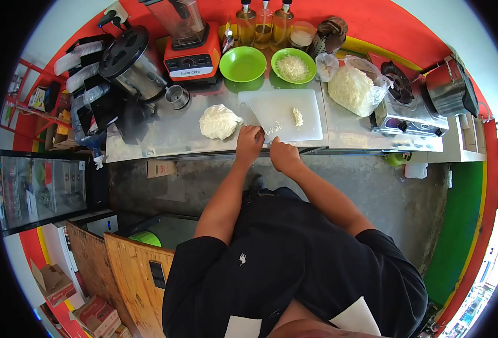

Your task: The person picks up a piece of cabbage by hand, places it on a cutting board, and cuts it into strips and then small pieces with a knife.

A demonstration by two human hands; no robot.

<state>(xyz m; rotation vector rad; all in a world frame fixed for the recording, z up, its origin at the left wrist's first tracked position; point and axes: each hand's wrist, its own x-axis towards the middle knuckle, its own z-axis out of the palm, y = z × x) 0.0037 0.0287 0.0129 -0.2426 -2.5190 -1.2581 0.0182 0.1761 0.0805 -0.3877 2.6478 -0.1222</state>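
A white cutting board (pixel 294 110) lies near the counter's front edge. My right hand (pixel 285 156) is closed at the board's near edge around a knife, its handle hidden in my fist. The knife's blade (pixel 253 116) slants up and left over the board. My left hand (pixel 250 141) is at the board's near left corner, close to the blade, with fingers curled; whatever they pinch is hidden. Small white chopped pieces (pixel 274 128) lie beside the blade, and a little pile of white shreds (pixel 298 117) sits farther right. A crumpled white bundle (pixel 219 122) rests left of the board.
Behind the board stand an empty green bowl (pixel 243 63) and a green bowl of white shreds (pixel 293 66). A blender (pixel 191 59), pump bottles (pixel 263 28) and a metal pot (pixel 133 63) line the back. Rightward are a filled plastic bag (pixel 353 90) and a gas stove (pixel 409 115).
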